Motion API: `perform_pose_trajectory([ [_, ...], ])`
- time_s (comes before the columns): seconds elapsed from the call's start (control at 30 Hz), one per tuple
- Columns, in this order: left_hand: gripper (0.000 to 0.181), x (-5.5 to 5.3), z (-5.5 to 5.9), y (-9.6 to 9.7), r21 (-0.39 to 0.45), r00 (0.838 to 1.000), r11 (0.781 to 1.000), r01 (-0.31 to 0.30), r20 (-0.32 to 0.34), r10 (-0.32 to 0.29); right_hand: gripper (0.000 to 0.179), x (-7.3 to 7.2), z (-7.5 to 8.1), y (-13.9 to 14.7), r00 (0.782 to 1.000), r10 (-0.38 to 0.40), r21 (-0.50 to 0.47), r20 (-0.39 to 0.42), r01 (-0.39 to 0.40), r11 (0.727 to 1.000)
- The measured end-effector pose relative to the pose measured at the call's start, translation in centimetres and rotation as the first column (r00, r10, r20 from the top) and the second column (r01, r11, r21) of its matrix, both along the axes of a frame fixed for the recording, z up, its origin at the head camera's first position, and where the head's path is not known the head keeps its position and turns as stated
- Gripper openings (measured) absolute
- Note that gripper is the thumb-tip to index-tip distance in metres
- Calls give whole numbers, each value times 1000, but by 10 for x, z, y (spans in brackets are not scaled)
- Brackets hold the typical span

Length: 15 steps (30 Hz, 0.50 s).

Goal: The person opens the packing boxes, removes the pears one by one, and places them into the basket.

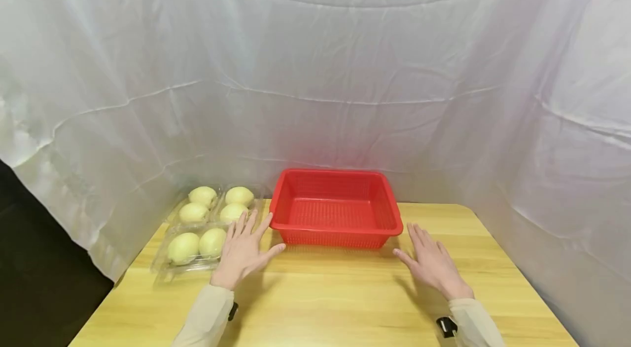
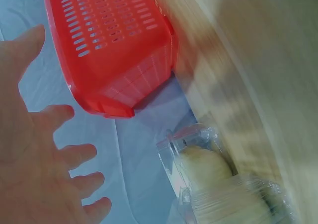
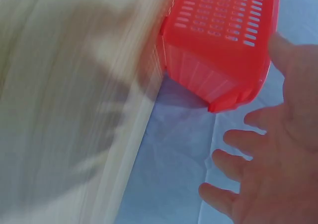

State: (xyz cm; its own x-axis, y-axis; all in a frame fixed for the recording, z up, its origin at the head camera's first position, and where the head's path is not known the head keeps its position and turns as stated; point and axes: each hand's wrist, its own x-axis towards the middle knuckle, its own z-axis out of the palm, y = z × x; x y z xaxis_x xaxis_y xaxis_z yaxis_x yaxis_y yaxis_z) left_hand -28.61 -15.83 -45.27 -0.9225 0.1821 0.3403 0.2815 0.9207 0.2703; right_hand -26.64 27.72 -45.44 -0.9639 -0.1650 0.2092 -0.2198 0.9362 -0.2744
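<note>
A red plastic basket [image 1: 335, 240] with slotted walls stands upright at the back middle of the wooden table, and nothing shows inside it. My left hand [image 1: 241, 256] hovers by its left front corner, fingers spread and straight, holding nothing. On the other side, my right hand [image 1: 436, 267] is held just off the right front corner, also with straight fingers and nothing in it. Both wrist views show the basket [image 2: 119, 50] [image 3: 218, 45] beyond the fingers. Pale yellow round fruits [image 1: 183, 248] sit in clear plastic boxes [image 1: 170, 270] left of my left hand, which partly covers them.
The table [image 1: 335, 303] has a light wood top, with its back edge near a hanging grey-white curtain [image 1: 345, 62]. More curtain closes off both sides. A dark area [image 1: 39, 265] lies beyond the table at the lower left.
</note>
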Motion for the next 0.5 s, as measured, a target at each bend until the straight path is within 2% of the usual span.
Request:
perform_pose_trajectory([
  [0.17,84,0,-1,0,16,1000,1000,13,-28,-13,83,-3,2,-1,996,-2,-25,-87,0,1000],
  [0.5,74,-1,-5,-1,13,999,1000,-10,-49,10,59,-5,-3,-8,975,-38,-84,-221,19,996],
])
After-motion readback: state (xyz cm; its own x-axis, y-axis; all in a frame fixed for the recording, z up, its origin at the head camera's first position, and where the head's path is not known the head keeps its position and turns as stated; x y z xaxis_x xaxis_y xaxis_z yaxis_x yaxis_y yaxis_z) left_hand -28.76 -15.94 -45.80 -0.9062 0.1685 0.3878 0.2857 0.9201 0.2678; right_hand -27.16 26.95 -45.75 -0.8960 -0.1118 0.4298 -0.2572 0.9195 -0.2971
